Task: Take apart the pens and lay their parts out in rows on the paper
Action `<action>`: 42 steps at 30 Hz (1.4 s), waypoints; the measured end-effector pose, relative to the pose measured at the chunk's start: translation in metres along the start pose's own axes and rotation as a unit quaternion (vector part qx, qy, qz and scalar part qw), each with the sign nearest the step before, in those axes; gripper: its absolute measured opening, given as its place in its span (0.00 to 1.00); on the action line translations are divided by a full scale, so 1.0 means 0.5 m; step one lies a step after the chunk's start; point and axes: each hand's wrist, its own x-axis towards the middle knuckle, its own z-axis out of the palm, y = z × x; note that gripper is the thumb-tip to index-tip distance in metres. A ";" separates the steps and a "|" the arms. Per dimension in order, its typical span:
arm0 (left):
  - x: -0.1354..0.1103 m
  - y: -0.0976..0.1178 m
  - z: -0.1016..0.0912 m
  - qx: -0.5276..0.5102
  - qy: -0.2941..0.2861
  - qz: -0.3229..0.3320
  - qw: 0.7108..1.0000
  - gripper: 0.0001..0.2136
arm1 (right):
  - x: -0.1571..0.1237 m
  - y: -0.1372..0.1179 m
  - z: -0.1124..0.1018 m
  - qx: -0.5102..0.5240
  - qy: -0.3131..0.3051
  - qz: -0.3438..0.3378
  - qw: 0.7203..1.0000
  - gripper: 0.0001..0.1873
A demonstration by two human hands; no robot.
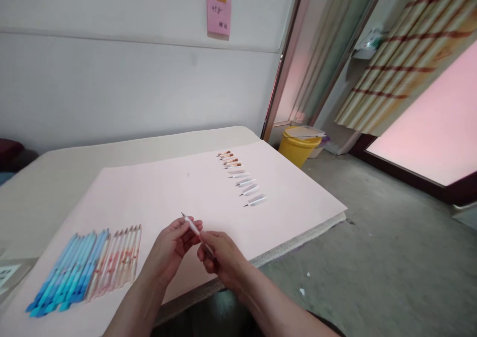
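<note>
Both my hands meet over the front edge of the pale pink sheet [160, 188] and share one thin white pen refill [191, 224]. My left hand [169, 250] pinches it near the pointed tip. My right hand [219, 257] grips its lower end, fingers curled round it. A row of several blue pen barrels [69, 272] lies at the front left, with several clear pink-patterned barrels [121, 262] beside them. Farther back on the right lies a column of several small pen tips and caps [240, 178].
The sheet covers a beige table [55, 178] against a white wall with a pink sticky note [218, 14]. A yellow bucket [298, 145] stands on the grey floor at the right, near a doorway and a striped curtain [410, 53].
</note>
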 end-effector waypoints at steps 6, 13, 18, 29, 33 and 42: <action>-0.006 -0.006 0.008 -0.028 0.016 -0.002 0.999 0.09 | 0.003 0.003 0.006 -0.002 -0.015 -0.014 1.000 0.12; -0.009 -0.003 0.010 -0.026 0.063 0.026 0.997 0.07 | -0.007 -0.001 0.019 -0.380 0.103 -0.201 0.897 0.13; -0.012 0.000 0.009 -0.033 0.046 0.016 0.998 0.07 | -0.011 0.004 0.016 -0.515 0.156 -0.218 0.814 0.14; -0.007 -0.003 -0.009 -0.063 0.060 0.014 0.996 0.06 | -0.010 0.002 0.011 -0.496 0.147 -0.225 0.825 0.16; -0.008 0.004 -0.005 -0.056 0.034 0.000 0.998 0.11 | -0.011 0.003 0.008 -0.495 0.153 -0.218 0.827 0.14; -0.012 0.000 -0.002 -0.057 0.067 0.039 0.995 0.07 | -0.009 0.004 0.005 -0.490 0.168 -0.224 0.825 0.11</action>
